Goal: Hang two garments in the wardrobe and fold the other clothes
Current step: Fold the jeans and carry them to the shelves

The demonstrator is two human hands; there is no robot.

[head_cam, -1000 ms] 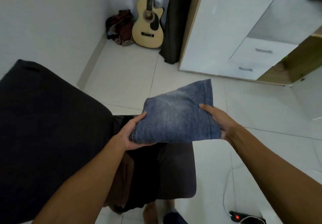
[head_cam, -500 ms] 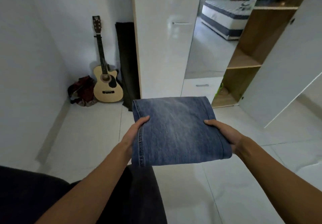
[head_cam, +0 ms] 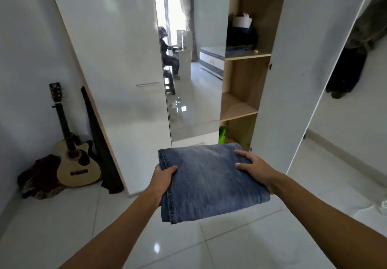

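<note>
- Blue denim, folded into a thick rectangle: the jeans [head_cam: 211, 181], held level in the air above the white floor tiles [head_cam: 188, 245], in front of the wardrobe [head_cam: 117, 63].
- Left hand [head_cam: 162, 177] clamped on the near-left edge of the denim, thumb lying on top, the other fingers hidden beneath.
- Right hand [head_cam: 254, 170] clamped on the right edge, thumb and fingers spread over the top face and the far corner, palm wrapped round the fold.
- Both forearms reaching in from the bottom of the view, bare.
- Wardrobe straight ahead: closed white door on the left, mirror panel [head_cam: 192, 80] in the middle, open wooden compartment with shelves [head_cam: 240, 109] on the right.
- Open white door [head_cam: 293, 80] swung out beside the shelves, just beyond the right hand.
- On the upper shelf, a dark bundle with something white on top; too dim to tell more.
- Green item [head_cam: 222, 135] on the lowest level of the compartment, just above the far edge of the jeans in the view.
- Dark garment [head_cam: 347, 69] hanging at far right beyond the open door.
- Acoustic guitar [head_cam: 74, 164] leaning upright in the left corner, a reddish bag [head_cam: 41, 174] slumped on the floor touching it, a dark long case [head_cam: 100, 143] propped between guitar and wardrobe side.
</note>
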